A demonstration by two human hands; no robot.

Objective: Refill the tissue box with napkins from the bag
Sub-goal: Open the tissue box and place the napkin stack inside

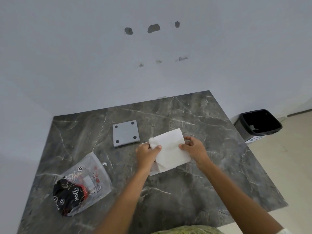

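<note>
A stack of white napkins (pixel 168 149) is held flat over the open tissue box (pixel 154 173), whose white edge shows just below and left of the stack. My left hand (pixel 146 156) grips the stack's left edge with the thumb on top. My right hand (pixel 194 149) grips its right edge the same way. The box's grey square lid (pixel 126 133), with a dark dot at each corner, lies on the table behind and to the left. The clear plastic napkin bag (pixel 81 186) with black and red print lies crumpled at the front left.
The dark grey marble table (pixel 185 191) stands against a white wall. A black waste bin (pixel 258 124) stands on the floor beyond the table's right edge.
</note>
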